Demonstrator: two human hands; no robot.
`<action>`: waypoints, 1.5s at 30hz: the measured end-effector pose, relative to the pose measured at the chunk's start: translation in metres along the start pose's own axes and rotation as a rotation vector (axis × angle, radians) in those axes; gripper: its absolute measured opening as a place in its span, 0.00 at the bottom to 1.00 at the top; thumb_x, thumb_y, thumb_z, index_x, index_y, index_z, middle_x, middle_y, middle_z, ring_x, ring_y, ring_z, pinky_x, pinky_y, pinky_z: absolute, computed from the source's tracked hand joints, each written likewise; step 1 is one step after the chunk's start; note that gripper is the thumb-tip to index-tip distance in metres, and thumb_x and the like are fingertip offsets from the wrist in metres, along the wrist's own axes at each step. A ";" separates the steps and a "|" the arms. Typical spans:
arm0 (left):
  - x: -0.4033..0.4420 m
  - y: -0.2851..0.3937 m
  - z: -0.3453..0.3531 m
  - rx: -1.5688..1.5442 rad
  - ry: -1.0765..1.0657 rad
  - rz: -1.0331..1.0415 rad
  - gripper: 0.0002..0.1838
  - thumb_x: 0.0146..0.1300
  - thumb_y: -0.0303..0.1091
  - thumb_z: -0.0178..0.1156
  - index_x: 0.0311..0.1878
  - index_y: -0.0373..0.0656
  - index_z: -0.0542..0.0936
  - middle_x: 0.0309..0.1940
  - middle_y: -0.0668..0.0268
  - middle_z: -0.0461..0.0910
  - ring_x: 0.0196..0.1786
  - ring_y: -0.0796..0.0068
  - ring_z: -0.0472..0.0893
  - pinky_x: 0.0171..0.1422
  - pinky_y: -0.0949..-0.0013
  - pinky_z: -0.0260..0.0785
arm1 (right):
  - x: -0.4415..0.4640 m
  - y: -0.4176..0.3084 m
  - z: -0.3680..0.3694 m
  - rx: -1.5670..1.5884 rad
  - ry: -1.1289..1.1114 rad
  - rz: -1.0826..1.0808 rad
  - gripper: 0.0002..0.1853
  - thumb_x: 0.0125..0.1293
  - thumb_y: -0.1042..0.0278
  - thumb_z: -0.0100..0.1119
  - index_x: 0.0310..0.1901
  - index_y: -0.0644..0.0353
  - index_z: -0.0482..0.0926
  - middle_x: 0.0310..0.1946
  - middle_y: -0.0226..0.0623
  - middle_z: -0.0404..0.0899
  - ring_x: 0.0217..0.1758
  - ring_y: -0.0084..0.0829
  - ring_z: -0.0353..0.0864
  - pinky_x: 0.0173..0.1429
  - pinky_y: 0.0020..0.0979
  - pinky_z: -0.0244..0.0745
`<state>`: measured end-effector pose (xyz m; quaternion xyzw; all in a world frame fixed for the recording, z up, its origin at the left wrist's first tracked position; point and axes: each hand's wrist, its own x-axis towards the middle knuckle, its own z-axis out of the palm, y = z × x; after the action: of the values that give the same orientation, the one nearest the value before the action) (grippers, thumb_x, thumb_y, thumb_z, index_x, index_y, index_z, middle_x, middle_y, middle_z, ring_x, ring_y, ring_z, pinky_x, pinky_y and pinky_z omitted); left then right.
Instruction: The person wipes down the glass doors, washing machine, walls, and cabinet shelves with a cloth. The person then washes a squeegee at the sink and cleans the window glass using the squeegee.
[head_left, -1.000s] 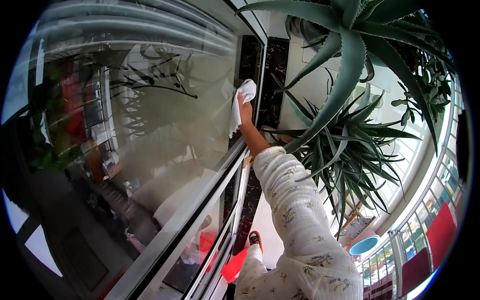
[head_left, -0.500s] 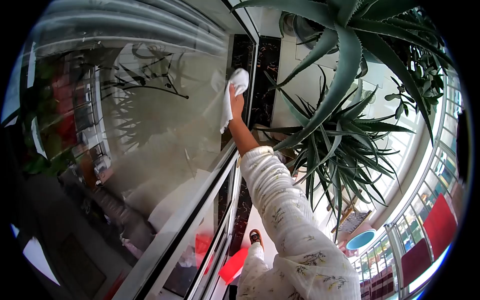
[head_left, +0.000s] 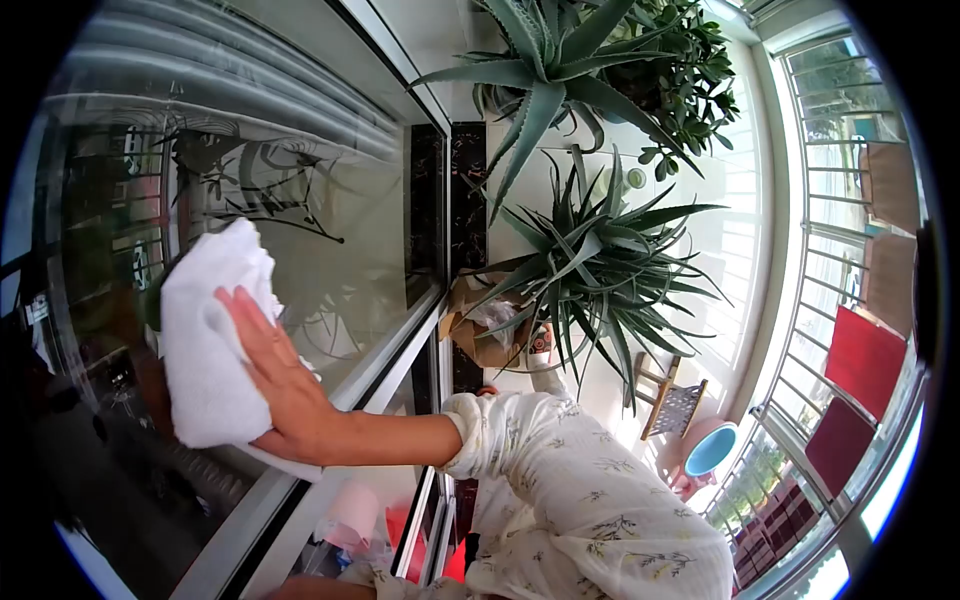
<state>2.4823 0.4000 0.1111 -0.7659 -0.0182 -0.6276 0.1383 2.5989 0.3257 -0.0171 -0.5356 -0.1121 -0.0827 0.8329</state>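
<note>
My right hand point(head_left: 282, 385) presses a white cloth point(head_left: 205, 350) against a large glass door pane point(head_left: 350, 185). The fingers lie stretched over the cloth, and its folded lower edge reaches toward the metal frame rail. A long white sleeve with a small leaf print covers the arm down to the wrist. Part of my left forearm shows at the bottom edge, but that hand is out of sight. Reflections of railings and furniture fill the glass.
A metal door frame point(head_left: 395, 350) runs diagonally past my arm. Spiky aloe plants point(head_left: 590, 240) stand to the right, beside a brown paper bag point(head_left: 485, 335). Farther right are a small stool point(head_left: 672, 405), a blue basin point(head_left: 710, 452) and a barred window with red cloth point(head_left: 865, 360).
My right hand has moved left and down across the glass, toward me, with the cloth. The cloth is now spread wider under the hand. The view has shifted, and my left forearm has appeared.
</note>
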 end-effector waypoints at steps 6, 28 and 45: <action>0.002 -0.020 -0.025 -0.029 -0.063 -0.060 0.20 0.62 0.30 0.67 0.56 0.35 0.76 0.76 0.44 0.41 0.76 0.50 0.51 0.74 0.46 0.49 | 0.045 -0.084 0.064 -0.175 -0.110 -0.769 0.50 0.29 0.66 0.79 0.62 0.62 0.68 0.76 0.53 0.47 0.81 0.55 0.39 0.77 0.62 0.39; 0.048 -0.046 -0.075 -0.890 -0.035 -0.165 0.22 0.66 0.19 0.55 0.64 0.33 0.67 0.75 0.44 0.46 0.77 0.46 0.50 0.77 0.45 0.49 | 0.083 -0.245 0.161 -0.155 0.066 -0.907 0.40 0.55 0.67 0.70 0.67 0.67 0.61 0.71 0.56 0.56 0.74 0.55 0.55 0.76 0.49 0.51; 0.125 -0.039 -0.048 -0.633 0.111 -0.188 0.27 0.67 0.25 0.59 0.68 0.36 0.65 0.74 0.41 0.47 0.74 0.42 0.57 0.70 0.43 0.64 | 0.079 -0.324 0.180 -0.309 -0.279 -1.059 0.41 0.45 0.69 0.75 0.63 0.68 0.67 0.75 0.54 0.48 0.80 0.53 0.45 0.77 0.61 0.43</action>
<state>2.4545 0.4082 0.2480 -0.7305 0.1144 -0.6529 -0.1642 2.5740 0.3543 0.3601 -0.5277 -0.4610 -0.4331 0.5670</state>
